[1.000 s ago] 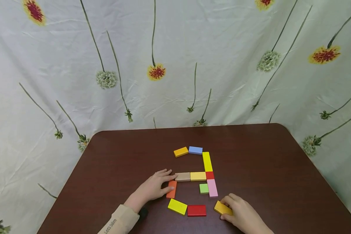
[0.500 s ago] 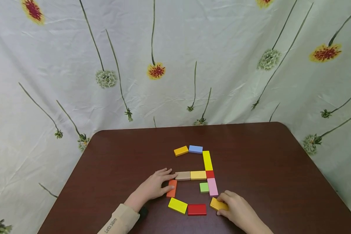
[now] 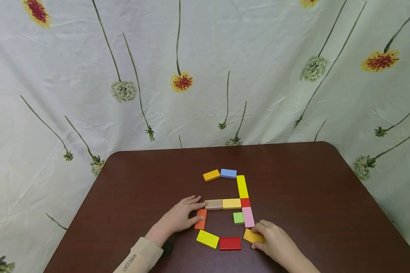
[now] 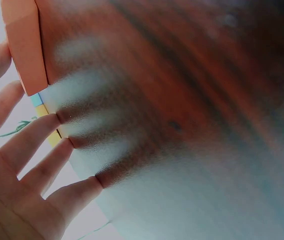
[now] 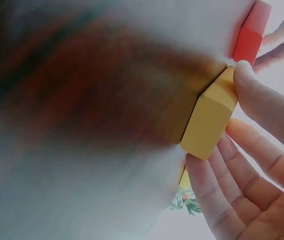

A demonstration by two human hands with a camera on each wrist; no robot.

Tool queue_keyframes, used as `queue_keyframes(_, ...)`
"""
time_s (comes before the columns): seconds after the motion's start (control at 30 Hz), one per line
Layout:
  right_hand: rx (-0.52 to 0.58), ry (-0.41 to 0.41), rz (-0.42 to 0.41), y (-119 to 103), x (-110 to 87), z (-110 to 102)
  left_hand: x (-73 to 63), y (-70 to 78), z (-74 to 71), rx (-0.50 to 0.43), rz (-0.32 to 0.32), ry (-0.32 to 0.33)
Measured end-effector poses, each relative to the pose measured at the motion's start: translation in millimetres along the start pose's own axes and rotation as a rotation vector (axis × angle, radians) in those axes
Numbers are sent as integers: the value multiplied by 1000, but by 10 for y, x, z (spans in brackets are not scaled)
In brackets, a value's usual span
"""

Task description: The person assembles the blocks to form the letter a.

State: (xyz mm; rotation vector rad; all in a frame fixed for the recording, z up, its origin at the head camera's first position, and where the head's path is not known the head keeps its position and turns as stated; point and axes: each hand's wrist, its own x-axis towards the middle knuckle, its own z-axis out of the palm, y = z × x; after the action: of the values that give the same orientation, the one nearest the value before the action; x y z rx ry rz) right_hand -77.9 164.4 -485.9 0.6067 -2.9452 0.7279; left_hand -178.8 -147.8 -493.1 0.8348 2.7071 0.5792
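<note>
My right hand [image 3: 276, 239] pinches an amber-yellow wooden block [image 3: 251, 236] flat on the table, just below the lower end of a pink block [image 3: 248, 217]. In the right wrist view the thumb and fingertips grip opposite edges of this amber block [image 5: 207, 120]. Spread and nearly straight, the fingers of my left hand [image 3: 179, 217] rest on the table, with thumb and index against an orange block [image 3: 200, 220]. A beige block [image 3: 213, 204] lies by the left fingertips. Left of the amber block is a red block [image 3: 230, 243], with a gap between them.
More flat blocks form an outline: lime-yellow [image 3: 207, 239], green [image 3: 238, 218], small red [image 3: 245, 202], pale yellow [image 3: 231, 204], tall yellow [image 3: 242, 186], blue [image 3: 228, 173] and amber [image 3: 211, 175]. Behind the brown table [image 3: 150, 170] hangs a flowered cloth [image 3: 205, 45].
My right hand has slid the amber block left and slightly away from me, bringing it close to the pink block. The left hand has stayed in place.
</note>
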Motion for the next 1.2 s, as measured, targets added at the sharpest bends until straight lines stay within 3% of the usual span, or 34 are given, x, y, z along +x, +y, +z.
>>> queue_keyframes(0.23,-9,1,4,-7,13,-2,0,10,-8,9,1,1)
queue_keyframes(0.43,-105,56,59,-67,116,-121,5,20,-12,16,-7,-5)
queue_keyframes(0.63,-151,102,-68,-36,372,-196,2,13,-9,17,-4,0)
queue_keyframes(0.9,-114,-39,-157,-36,628,-127,-7,14,-2,11,-1,3)
queue_keyframes(1.2,-143,-113,-158,-116,730,-70,-5,4,0,12,-7,3)
